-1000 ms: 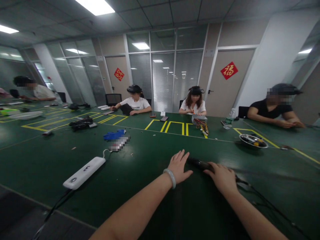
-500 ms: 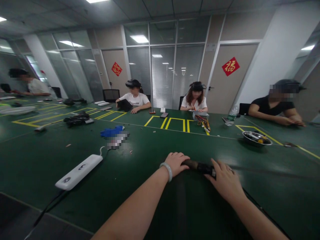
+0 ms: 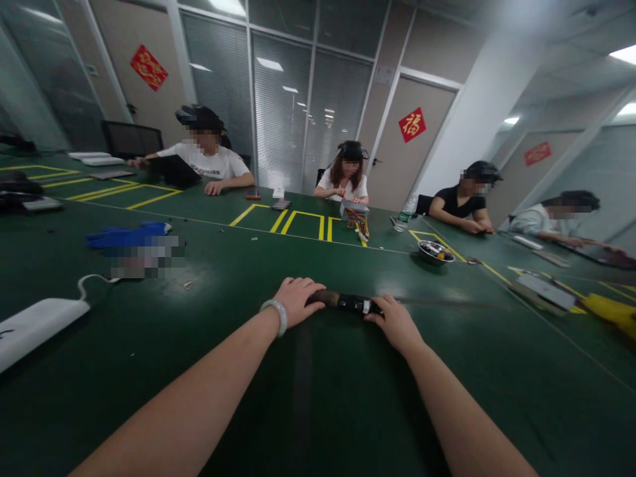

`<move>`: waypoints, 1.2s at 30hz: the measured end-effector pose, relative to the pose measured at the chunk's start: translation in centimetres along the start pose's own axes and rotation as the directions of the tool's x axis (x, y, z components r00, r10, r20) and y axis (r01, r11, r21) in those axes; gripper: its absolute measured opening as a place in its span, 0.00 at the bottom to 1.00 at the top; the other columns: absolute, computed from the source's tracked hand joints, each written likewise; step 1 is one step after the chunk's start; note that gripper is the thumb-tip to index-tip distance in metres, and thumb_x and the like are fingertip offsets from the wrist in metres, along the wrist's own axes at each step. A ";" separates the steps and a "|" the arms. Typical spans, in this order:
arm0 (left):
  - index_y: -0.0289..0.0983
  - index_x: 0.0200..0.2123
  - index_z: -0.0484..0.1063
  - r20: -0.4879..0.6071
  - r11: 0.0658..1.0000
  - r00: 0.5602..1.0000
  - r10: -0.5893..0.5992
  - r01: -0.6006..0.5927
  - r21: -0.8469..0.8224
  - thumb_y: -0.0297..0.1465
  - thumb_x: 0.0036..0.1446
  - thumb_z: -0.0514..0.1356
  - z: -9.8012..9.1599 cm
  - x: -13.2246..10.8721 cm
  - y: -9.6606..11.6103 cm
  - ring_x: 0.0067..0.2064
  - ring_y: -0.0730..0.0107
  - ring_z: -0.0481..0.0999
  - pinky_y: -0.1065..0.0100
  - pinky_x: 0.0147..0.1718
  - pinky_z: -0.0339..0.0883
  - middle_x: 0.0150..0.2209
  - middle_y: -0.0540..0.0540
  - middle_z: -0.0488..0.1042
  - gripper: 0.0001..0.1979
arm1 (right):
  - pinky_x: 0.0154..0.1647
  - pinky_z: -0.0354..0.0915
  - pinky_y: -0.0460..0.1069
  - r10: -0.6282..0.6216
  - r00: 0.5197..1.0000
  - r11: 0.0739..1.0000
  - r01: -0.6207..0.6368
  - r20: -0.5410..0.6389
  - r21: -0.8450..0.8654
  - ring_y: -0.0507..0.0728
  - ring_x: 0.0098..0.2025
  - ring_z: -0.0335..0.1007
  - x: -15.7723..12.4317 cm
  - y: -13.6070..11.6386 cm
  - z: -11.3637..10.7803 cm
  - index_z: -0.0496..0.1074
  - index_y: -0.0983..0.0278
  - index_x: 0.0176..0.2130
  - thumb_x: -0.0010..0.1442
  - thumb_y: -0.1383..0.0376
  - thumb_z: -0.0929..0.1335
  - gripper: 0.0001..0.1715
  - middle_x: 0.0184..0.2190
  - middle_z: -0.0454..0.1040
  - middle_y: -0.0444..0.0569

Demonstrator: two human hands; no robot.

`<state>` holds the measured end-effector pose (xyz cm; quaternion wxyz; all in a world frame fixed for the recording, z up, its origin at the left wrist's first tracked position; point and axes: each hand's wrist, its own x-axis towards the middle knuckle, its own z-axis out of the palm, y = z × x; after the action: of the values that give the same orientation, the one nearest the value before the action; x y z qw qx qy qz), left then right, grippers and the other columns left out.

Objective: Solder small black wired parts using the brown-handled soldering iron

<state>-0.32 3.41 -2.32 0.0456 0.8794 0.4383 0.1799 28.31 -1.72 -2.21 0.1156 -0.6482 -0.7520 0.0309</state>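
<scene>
A dark rod-shaped object [image 3: 352, 303], brownish on its left part and black with a small pale mark on its right, lies across the green table in front of me. My left hand [image 3: 297, 301], with a pale bangle at the wrist, is closed over its left end. Around the right end, the fingers of my right hand [image 3: 399, 322] are curled. Both ends are covered by my hands, so its exact kind does not show.
To the left are a white power strip [image 3: 42, 324] and a blue glove-like item [image 3: 126, 235]. Further off stand a metal bowl [image 3: 436, 254], a water bottle [image 3: 406, 213] and a grey box with coloured wires [image 3: 354, 211]. Several people sit around the table [image 3: 223, 411].
My view has swung to the right, so the table items sit further left and another person shows at right. Both hands still hold the rod-shaped object. A dark cable by my right forearm no longer shows.
</scene>
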 end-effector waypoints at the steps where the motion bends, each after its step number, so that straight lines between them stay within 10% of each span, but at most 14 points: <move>1: 0.47 0.55 0.63 -0.014 1.000 1.000 0.001 -0.001 0.003 0.51 0.58 0.50 -0.1 0.0 0.1 0.50 0.58 0.65 0.55 0.51 0.51 0.49 0.47 0.68 0.25 | 0.44 0.59 0.50 -0.005 1.000 1.000 0.005 0.013 0.015 0.57 0.43 0.65 0.0 -0.3 -0.1 0.67 0.60 0.50 0.60 0.53 0.66 0.21 0.44 0.67 0.49; 11: 0.49 0.54 0.64 -0.005 0.996 0.996 0.089 -0.089 -0.005 0.43 0.59 0.56 0.4 0.5 0.5 0.50 0.62 0.66 0.58 0.52 0.50 0.49 0.50 0.69 0.20 | 0.48 0.59 0.49 -0.111 0.985 0.984 0.091 0.131 0.151 0.56 0.45 0.65 -0.2 -1.3 -0.8 0.65 0.58 0.55 0.63 0.61 0.63 0.21 0.45 0.67 0.48; 22: 0.48 0.55 0.62 0.033 0.999 0.999 -0.003 0.001 0.043 0.43 0.62 0.51 -0.2 0.5 0.4 0.51 0.60 0.65 0.55 0.54 0.48 0.49 0.49 0.68 0.19 | 0.35 0.61 0.49 0.152 0.916 0.981 -0.187 0.372 0.058 0.56 0.36 0.69 -3.7 4.4 -4.9 0.66 0.59 0.54 0.54 0.59 0.67 0.27 0.37 0.72 0.48; 27: 0.47 0.53 0.64 0.040 0.999 0.999 -0.031 0.030 0.034 0.42 0.60 0.53 -0.4 0.3 0.0 0.50 0.59 0.65 0.54 0.53 0.49 0.48 0.48 0.69 0.18 | 0.35 0.61 0.47 0.029 0.895 0.969 -0.134 0.446 0.206 0.53 0.35 0.68 -4.1 3.6 -5.9 0.58 0.55 0.60 0.55 0.66 0.65 0.34 0.40 0.72 0.47; 36: 0.49 0.48 0.68 0.146 0.995 0.988 -0.053 0.040 0.091 0.40 0.54 0.58 -3.1 -1.7 -2.8 0.48 0.59 0.69 0.52 0.52 0.48 0.45 0.49 0.72 0.17 | 0.34 0.60 0.46 -0.192 0.835 0.963 0.058 0.516 0.264 0.52 0.34 0.67 -4.6 1.2 -5.3 0.73 0.55 0.44 0.54 0.69 0.63 0.19 0.37 0.71 0.44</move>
<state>-4.45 3.50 -0.60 0.0438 0.8810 0.4617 0.0935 31.20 -6.56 2.08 -0.0207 -0.5442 -0.7858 0.2932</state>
